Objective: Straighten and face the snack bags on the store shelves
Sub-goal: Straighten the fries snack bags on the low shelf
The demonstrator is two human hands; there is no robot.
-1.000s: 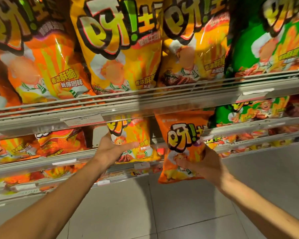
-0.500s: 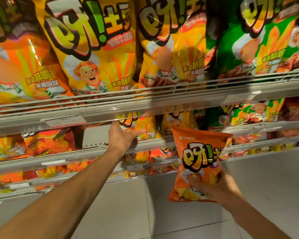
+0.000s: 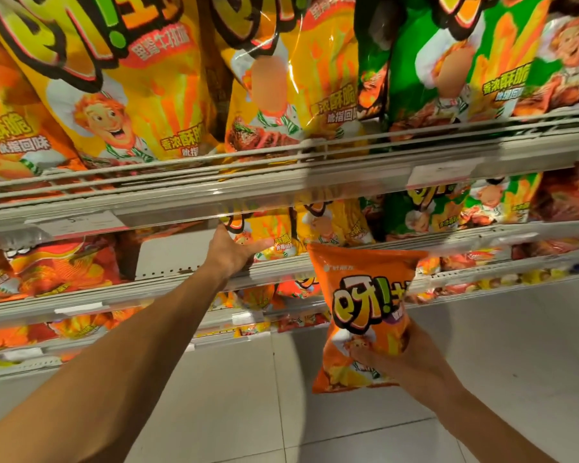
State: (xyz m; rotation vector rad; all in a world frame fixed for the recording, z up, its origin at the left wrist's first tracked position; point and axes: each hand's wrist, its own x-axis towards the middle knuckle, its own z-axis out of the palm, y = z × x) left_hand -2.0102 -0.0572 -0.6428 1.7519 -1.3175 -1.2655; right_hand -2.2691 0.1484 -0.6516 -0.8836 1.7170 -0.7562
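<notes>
The right hand (image 3: 411, 359) held an orange snack bag (image 3: 361, 312) by its lower part, fingers and thumb curled round the crinkled foil, with the bag upright and its printed front facing the camera. The bag hung in the air in front of the second shelf rail (image 3: 482, 238), its top edge just overlapping that rail and its bottom well below it, over the tiled floor (image 3: 248, 412). To the left of the orange bag, the left hand (image 3: 229, 252) reached into the same shelf, thumb spread out across the lower front of a small yellow bag (image 3: 268, 235) standing there; its fingers were hidden behind the bag, so how tightly it gripped could not be told. Above that rail, large yellow bags (image 3: 141, 95) and green bags (image 3: 448, 61) stood facing outward.
</notes>
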